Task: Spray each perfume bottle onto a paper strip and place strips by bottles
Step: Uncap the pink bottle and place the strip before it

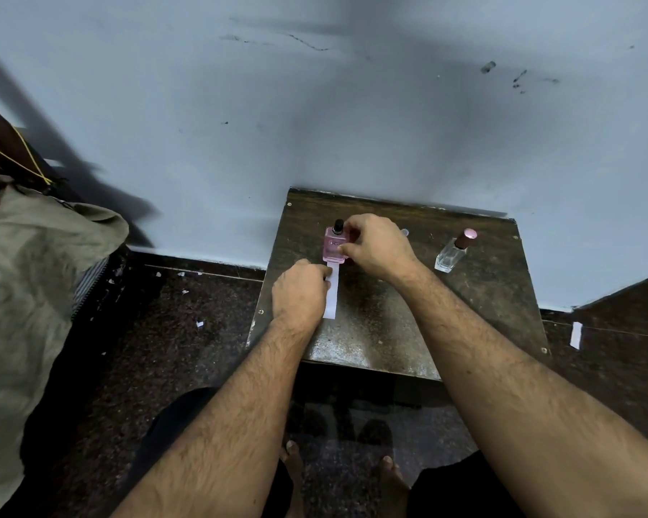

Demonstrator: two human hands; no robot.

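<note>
Head view, clear bottle (450, 255) right, floor strip (576, 335)

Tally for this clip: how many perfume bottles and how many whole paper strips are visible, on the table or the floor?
Perfume bottles: 2, the pink bottle and the clear bottle
Paper strips: 2, the table strip and the floor strip
Total: 4

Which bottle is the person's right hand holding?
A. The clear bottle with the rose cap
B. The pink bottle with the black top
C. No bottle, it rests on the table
B: the right hand grips the pink bottle, while the clear bottle stands untouched further right on the table.
</note>
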